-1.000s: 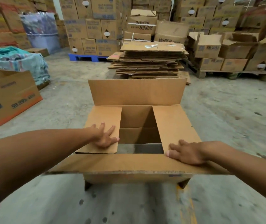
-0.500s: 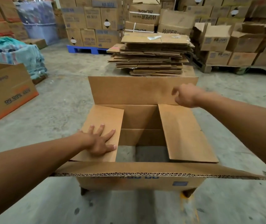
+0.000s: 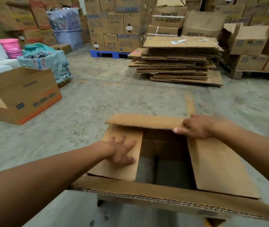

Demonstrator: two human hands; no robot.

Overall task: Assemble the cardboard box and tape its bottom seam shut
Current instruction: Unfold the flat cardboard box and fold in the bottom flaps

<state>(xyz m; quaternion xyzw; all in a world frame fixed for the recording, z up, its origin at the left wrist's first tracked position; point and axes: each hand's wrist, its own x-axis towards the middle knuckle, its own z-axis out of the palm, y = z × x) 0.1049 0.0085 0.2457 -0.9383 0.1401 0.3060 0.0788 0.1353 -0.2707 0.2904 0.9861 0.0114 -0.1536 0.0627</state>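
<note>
Cardboard box (image 3: 163, 190) sat on floor w/ bottom up. Left hand (image 3: 122, 153) lay flat, fingers apart, on left minor flap (image 3: 114, 167); right hand (image 3: 195, 127) clamped on far major flap (image 3: 146, 121). Risk: right minor flap (image 3: 220, 167), below that grip, was unheld & could spring up, jamming the fold.

"WIPER BLADE" reads on stacked cartons (image 3: 169, 18), upside down; "99.99%" on the orange-striped box (image 3: 25, 97).
</note>
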